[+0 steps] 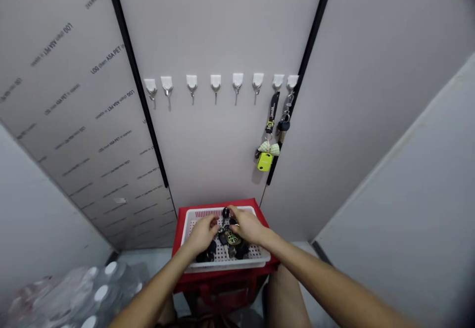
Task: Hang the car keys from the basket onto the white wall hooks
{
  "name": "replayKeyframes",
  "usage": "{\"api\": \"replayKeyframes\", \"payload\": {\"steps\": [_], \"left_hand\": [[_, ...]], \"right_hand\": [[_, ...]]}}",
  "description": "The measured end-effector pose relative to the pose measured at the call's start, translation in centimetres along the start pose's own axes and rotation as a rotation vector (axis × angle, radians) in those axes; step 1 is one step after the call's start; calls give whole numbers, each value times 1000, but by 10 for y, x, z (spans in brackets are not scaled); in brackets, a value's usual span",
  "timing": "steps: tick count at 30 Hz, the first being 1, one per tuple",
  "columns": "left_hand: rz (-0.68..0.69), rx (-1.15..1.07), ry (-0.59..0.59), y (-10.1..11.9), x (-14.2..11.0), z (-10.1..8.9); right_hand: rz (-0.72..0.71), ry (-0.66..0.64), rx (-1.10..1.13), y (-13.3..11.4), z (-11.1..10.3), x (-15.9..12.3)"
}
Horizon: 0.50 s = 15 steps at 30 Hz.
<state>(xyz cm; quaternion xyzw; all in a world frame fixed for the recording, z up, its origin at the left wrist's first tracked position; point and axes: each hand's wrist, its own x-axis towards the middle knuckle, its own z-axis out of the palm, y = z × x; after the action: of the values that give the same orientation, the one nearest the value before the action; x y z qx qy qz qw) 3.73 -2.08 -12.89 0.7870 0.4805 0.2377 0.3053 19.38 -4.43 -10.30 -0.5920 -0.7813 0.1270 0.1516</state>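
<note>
Basket (pixel 227 264), white, on a red box (pixel 193 280) at lower middle, holds dark trinkets (pixel 233 239), so we judge plenty is left. Over them our left hand (pixel 202 232) has fingers narrowly parted, seemingly on nothing; whether our right hand (pixel 248 225) grips anything, we cannot tell. Basket sides hem both in; plain wall (pixel 208 160) gives room beyond. Upper middle, six hooks (pixel 215 80) are bare; the rightmost two carry a yellow pouch (pixel 264 162) and dark fob (pixel 284 125).

1 head-worn camera looks forward and down (rather steeply) at a near wall (pixel 218 31).
</note>
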Motion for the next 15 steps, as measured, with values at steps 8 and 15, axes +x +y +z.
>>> {"api": "replayKeyframes", "payload": {"steps": [8, 15], "left_hand": [[28, 73, -53, -3, 0, 10], [41, -376, 49, 10, 6, -2]], "right_hand": [[165, 205, 268, -5, 33, 16], [101, 147, 581, -9, 4, 22]]}}
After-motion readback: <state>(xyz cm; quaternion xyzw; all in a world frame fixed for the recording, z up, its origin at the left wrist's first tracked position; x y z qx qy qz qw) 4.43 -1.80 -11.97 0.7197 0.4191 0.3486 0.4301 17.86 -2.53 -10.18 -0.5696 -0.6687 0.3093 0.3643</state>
